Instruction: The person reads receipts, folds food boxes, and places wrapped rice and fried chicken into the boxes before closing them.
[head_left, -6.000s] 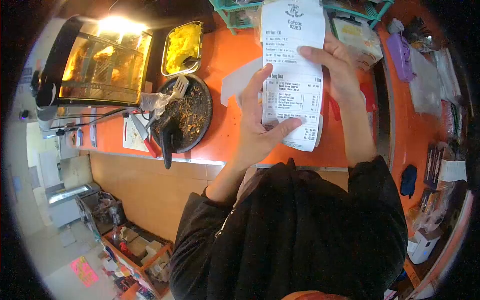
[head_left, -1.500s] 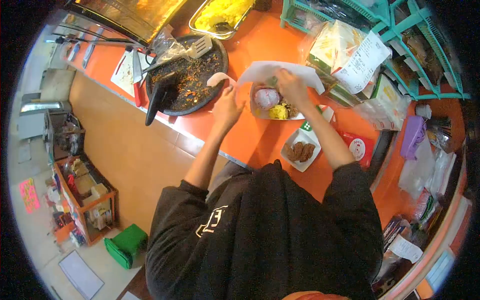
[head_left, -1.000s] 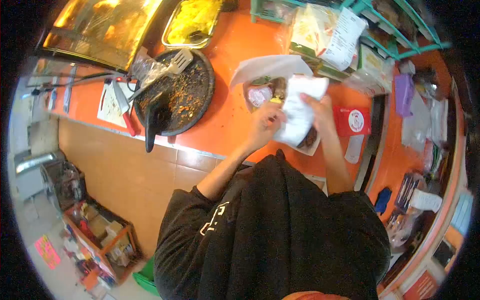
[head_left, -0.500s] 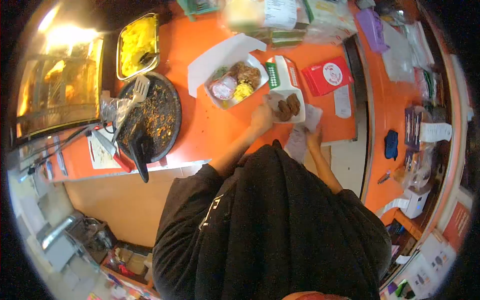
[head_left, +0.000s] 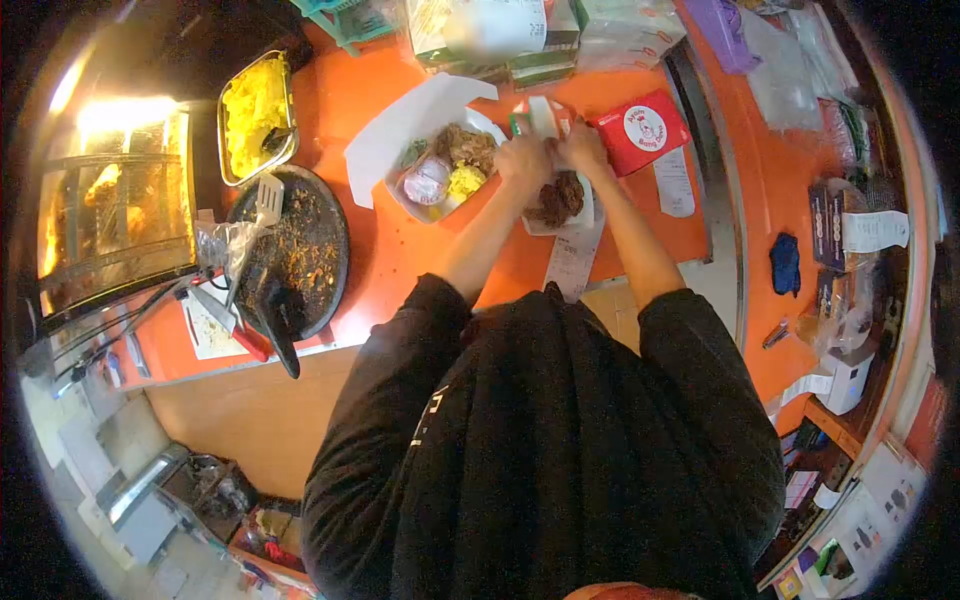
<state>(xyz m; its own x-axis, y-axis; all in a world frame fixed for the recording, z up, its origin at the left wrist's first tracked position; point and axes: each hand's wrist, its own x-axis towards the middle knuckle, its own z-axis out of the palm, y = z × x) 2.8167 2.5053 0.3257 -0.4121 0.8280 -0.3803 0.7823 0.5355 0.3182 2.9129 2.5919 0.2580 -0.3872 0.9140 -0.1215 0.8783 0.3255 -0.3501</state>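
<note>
My left hand (head_left: 524,160) and my right hand (head_left: 582,148) are both closed on the raised lid (head_left: 541,112) of a small paper box, one at each side. Dark brown fried pieces (head_left: 560,198) lie in that box below my hands. A printed receipt (head_left: 573,262) sticks out from under its near edge. To the left stands a larger open white box (head_left: 420,100) with a wrapped round item (head_left: 426,181), yellow food (head_left: 466,182) and brown shredded food in it. A red box (head_left: 642,132) with a round logo is right of my right hand.
At the left are a stone mortar (head_left: 320,235) with a pestle and spatula, a red-handled knife (head_left: 250,345), a tray of yellow food (head_left: 256,110) and a lit display case (head_left: 115,210). Packaged boxes (head_left: 490,35) stand at the back. Another receipt (head_left: 674,185) lies at the right.
My right hand has let go of the receipt, now under the small box, and moved up to the lid. My left hand has moved from the box's side to the lid, which is tilting inward.
</note>
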